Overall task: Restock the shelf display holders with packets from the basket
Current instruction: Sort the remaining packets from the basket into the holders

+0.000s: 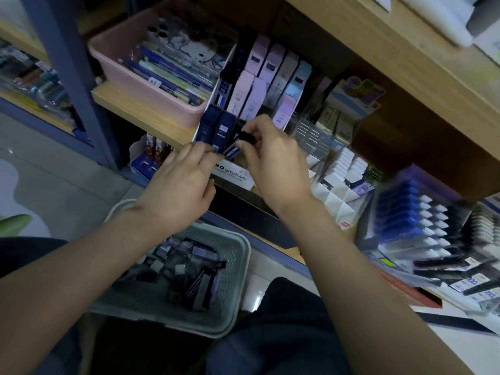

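Observation:
A white display holder (234, 176) on the wooden shelf carries rows of dark blue, pink, lilac and light blue packets (259, 77). My right hand (273, 161) pinches a black-topped packet (244, 139) at the holder's front row. My left hand (178, 182) is beside it, fingertips pinching the lower end of a blue-and-white packet (230, 152). A pale green basket (238, 266) on my lap below holds several dark and lilac packets (186, 269).
A pink tub (130, 77) of pens stands left of the holder. White eraser boxes (341, 180) and blue correction tapes (400, 212) fill the lower shelf to the right. A shelf board (378, 50) overhangs above. Grey floor lies at left.

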`<state>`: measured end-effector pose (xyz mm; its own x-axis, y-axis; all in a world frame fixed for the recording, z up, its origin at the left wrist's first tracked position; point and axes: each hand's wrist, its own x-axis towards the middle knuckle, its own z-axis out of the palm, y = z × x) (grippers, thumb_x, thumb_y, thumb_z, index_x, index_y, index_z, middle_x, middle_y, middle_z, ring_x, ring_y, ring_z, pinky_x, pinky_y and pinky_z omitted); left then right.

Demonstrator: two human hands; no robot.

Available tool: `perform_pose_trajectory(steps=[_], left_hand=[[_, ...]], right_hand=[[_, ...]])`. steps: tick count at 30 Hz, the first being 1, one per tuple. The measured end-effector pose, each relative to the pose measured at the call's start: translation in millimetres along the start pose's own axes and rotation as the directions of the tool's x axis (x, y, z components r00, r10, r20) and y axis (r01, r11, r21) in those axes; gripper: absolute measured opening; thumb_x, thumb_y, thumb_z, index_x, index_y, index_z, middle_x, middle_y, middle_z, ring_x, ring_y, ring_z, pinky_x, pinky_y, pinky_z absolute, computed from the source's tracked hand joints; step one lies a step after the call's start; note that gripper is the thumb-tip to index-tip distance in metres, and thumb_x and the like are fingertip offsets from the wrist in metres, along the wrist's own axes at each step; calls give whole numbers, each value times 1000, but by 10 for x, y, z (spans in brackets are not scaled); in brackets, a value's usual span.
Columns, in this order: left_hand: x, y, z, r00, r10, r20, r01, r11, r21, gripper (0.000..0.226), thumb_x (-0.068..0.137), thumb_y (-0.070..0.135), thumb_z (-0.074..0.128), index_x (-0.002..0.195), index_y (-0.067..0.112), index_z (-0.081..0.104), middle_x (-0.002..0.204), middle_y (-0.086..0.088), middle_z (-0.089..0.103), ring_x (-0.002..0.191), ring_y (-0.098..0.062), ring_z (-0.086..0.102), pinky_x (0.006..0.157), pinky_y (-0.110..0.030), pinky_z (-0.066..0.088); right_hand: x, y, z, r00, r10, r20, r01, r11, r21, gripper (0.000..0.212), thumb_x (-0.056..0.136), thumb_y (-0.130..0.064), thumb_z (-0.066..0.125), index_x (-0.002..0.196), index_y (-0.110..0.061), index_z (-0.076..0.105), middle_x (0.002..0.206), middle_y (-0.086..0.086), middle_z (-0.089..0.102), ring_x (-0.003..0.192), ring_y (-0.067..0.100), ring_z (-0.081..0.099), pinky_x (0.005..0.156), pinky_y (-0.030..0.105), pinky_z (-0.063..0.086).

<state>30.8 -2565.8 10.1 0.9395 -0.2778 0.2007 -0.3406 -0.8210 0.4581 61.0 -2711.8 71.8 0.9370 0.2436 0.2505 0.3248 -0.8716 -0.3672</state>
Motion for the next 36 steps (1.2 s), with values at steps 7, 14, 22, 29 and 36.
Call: perform_pose_trajectory(steps=[7, 14, 22, 29, 36], left_hand=[[-21, -28, 6, 1000, 20, 5, -20, 1000, -4, 46, 85, 8, 57, 130, 6, 49, 128, -12, 49, 126, -28, 39, 99, -40, 33], [-24, -30, 16, 1000, 14, 4, -14, 1000, -10, 47, 84, 9, 57, 130, 5, 49, 128, -12, 48, 125, -27, 38, 98, -40, 33], [-31, -62, -5, 999, 48, 27, -47, 999, -11, 51, 84, 8, 59, 133, 7, 46, 130, -11, 47, 127, -26, 36, 100, -40, 33], [-118, -85, -85, 998, 58, -7, -59, 994, -87, 41, 88, 7, 52, 129, 9, 50, 129, -10, 47, 122, -24, 41, 104, -36, 29], [-715, -559, 142, 994, -96, 60, 97, 995, -7, 42, 83, 32, 32, 110, 11, 57, 97, -6, 53, 90, -25, 49, 75, -31, 27]], right_hand=[[172, 5, -20, 999, 9, -41, -13, 996, -94, 18, 88, -26, 63, 104, -18, 66, 95, 1, 64, 99, 19, 52, 75, 26, 40], [201, -6, -14, 992, 67, 107, -58, 994, -91, 21, 88, -24, 63, 107, -17, 63, 98, 5, 64, 101, 21, 54, 84, 34, 46], [176, -2, 217, 990, -51, -135, 37, 994, -99, 25, 75, -7, 74, 96, -4, 63, 101, 12, 56, 95, 27, 53, 77, 34, 46], [47, -23, 249, 940, -208, -271, 155, 966, -205, 13, 83, -12, 63, 95, -7, 61, 88, 9, 58, 82, 26, 55, 75, 28, 34], [-599, -87, 762, 864, -499, 60, 500, 866, 1, 8, 87, -8, 49, 95, -10, 50, 83, 9, 56, 77, 19, 48, 64, 24, 37]])
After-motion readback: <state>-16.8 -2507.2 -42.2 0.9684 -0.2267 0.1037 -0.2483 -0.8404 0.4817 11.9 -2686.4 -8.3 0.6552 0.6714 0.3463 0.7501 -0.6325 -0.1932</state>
